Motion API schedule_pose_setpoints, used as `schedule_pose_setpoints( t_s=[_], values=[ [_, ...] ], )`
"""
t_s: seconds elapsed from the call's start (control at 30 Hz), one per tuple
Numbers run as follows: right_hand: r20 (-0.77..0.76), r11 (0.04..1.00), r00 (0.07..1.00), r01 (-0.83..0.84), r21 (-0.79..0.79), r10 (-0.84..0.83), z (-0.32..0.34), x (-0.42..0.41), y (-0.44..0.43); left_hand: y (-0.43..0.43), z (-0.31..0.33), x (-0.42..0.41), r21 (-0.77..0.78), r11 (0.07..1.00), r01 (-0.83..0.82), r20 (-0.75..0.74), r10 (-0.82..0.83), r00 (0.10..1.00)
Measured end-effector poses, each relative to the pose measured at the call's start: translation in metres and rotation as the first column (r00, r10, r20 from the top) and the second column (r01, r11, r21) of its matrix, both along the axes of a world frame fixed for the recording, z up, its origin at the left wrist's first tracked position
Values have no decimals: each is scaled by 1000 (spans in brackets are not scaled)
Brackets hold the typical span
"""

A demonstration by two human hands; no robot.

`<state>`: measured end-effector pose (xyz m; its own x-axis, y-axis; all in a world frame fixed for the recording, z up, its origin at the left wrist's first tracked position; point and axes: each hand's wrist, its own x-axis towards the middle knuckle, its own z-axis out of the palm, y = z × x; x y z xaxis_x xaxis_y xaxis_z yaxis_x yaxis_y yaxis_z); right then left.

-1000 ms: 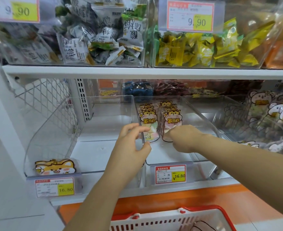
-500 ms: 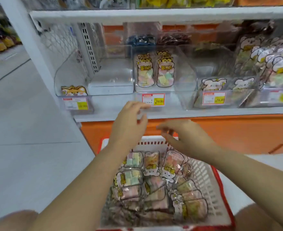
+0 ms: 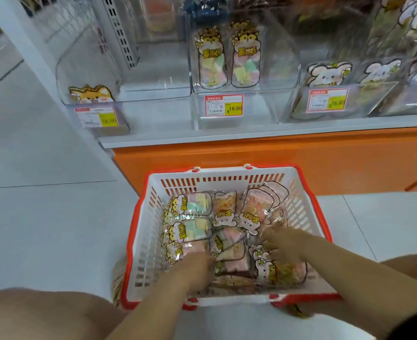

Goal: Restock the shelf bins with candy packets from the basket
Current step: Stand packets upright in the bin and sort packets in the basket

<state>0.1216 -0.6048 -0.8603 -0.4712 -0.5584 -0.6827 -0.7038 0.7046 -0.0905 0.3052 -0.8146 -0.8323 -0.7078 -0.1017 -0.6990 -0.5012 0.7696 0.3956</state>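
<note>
Both hands are down in the red-and-white basket [image 3: 227, 177], which sits on the floor in front of the shelf [image 3: 251, 133]. The left hand [image 3: 195, 268] is at the near-left side and its fingers [image 3: 206, 258] are poked in among the candy packets [image 3: 195, 204]. It's too blurry to tell if they're spread or pinching anything. The right hand [image 3: 285, 246] lies on the packets on the right side, and I honestly can't tell its fingers either, just motion smear. The packets are piled all around and under both sets of fingers and fill the basket floor. Well beyond the fingers, up on the shelf, the middle clear bin [image 3: 276, 45] has two packets [image 3: 211, 62] standing side by side at its front, above a 16.80 price tag [image 3: 223, 105]. The bin to its left [image 3: 153, 77] shows only a cartoon dog sticker [image 3: 90, 94].
</note>
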Motion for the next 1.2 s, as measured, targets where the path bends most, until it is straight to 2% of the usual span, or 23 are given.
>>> schedule_pose_setpoints(
  t_s=[0.1, 0.23, 0.3, 0.37, 0.47, 0.53, 0.67, 0.73, 0.77, 0.87, 0.93, 0.97, 1.07, 1.13, 1.2],
  values=[
    [8, 997, 1000, 19, 72, -20, -5, -7, -1, 7, -8, -7, 4, 1000, 15, 32, -16, 999],
    [-174, 990, 983, -83, -111, 62, 9, -23, -27, 8, -16, -17, -7, 1000, 11, -1, -11, 1000],
    [-270, 967, 949, -207, -148, 162, 12, -31, -42, 9, -20, -19, -26, 999, 25, -38, -26, 999],
    [-342, 934, 895, -341, -105, 287, 14, -37, -52, 10, -26, -20, -32, 999, 27, -63, -29, 998],
    [-413, 890, 809, -456, 8, 418, 8, -48, -61, 12, -30, -23, -12, 1000, 0, -82, -1, 997],
    [-447, 882, 780, -469, 46, 438, -1, -54, -63, 13, -32, -30, 18, 998, -62, -124, 64, 990],
    [-463, 892, 771, -436, 117, 437, -3, -58, -60, 14, -36, -52, 189, 923, -337, -192, 371, 909],
    [-444, 896, 781, -421, 144, 439, -6, -55, -53, 14, -32, -62, 327, 807, -491, -124, 552, 825],
    [-430, 895, 788, -420, 149, 441, -8, -53, -49, 13, -30, -65, 406, 704, -582, -45, 652, 757],
    [-376, 905, 824, -400, 144, 424, -10, -45, -45, 11, -22, -75, 565, 253, -785, 288, 831, 476],
    [-312, 919, 865, -371, 131, 394, -1, -40, -47, 9, -26, -81, 585, 34, -810, 417, 845, 336],
    [-287, 928, 882, -357, 109, 373, 5, -39, -49, 9, -28, -84, 578, -30, -815, 454, 842, 291],
    [-219, 959, 934, -284, 22, 282, 20, -40, -48, 8, -28, -92, 468, -127, -875, 535, 829, 165],
    [-170, 969, 956, -246, -23, 239, 27, -43, -41, 11, -27, -95, 398, -224, -890, 604, 794, 70],
    [-126, 980, 981, -161, -117, 146, 32, -47, -32, 14, -26, -101, 381, -289, -878, 625, 781, 13]
  ],
)
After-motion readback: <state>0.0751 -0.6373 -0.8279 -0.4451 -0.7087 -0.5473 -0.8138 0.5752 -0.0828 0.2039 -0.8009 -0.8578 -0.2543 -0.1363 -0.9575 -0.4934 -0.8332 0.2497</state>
